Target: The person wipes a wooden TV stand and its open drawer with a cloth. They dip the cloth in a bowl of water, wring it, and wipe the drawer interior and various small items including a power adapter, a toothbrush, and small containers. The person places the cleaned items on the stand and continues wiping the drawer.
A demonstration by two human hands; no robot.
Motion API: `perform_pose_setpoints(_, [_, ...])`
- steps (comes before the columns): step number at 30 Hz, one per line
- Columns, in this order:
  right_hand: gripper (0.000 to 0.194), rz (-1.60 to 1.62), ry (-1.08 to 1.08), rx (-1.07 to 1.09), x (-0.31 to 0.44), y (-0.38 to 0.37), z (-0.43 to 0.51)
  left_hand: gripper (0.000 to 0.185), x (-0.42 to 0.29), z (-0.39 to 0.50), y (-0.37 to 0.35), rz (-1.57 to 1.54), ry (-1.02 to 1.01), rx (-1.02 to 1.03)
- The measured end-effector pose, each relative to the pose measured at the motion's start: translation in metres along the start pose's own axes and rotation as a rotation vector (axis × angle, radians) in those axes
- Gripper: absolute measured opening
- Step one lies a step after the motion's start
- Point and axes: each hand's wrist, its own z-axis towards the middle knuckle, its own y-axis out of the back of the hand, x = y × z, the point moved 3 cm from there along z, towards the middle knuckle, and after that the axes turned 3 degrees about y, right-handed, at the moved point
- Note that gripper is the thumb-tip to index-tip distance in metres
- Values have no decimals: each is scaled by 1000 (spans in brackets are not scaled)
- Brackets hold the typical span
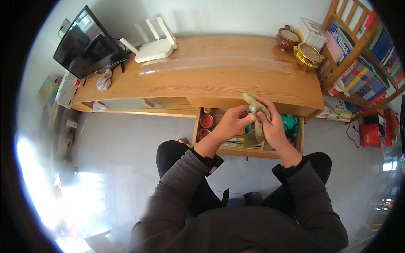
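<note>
My right hand (pixel 274 125) grips a folded olive-green cloth (pixel 258 128), one end hanging down over the drawer. Between the fingertips of my left hand (pixel 234 121), against the cloth, is a small whitish, clear object (pixel 251 109), too small to name. Both hands are above a pulled-out wooden drawer (pixel 246 153). Inside the drawer, two red round items in clear cups (pixel 207 121) stand at the left. A yellow packet (pixel 239 141) lies near its front, partly behind the cloth. Green plastic material (pixel 289 121) fills the right side.
On the wooden cabinet (pixel 221 76) stand a flat-screen display (pixel 90 44), a white router (pixel 155 50), a brown pot (pixel 288 38), a golden pot (pixel 307 56) and a clear plastic box (pixel 313 33). A wooden bookshelf (pixel 360 41) adjoins it at the right, with a paper cup (pixel 336 87).
</note>
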Motion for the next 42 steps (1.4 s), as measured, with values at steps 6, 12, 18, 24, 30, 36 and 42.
perform_pose_setpoints(6, [21, -204, -31, 4, 6, 11, -2, 42, -5, -5, 2, 25, 88, 12])
perform_pose_setpoints(12, [25, -82, -17, -40, 1, 5, 0, 36, -23, -6, 19, -30, 62, -77])
perform_pose_setpoints(18, [24, -85, -109, -50, -3, -2, -2, 41, -13, 2, 82, -354, 96, -448])
perform_pose_setpoints(24, [24, -50, -140, -22, -2, -6, -4, 44, 13, 2, 115, -340, 78, -880])
perform_pose_setpoints(30, [23, -29, -109, -18, 0, -6, -6, 55, 15, 0, 121, -334, 95, -958])
perform_pose_setpoints(36, [22, -95, -77, -21, 3, -2, -6, 53, 17, 2, 126, -465, 52, -1006])
perform_pose_setpoints(42, [23, -54, -100, -8, 2, -3, -6, 33, 14, 0, 127, -601, 24, -905])
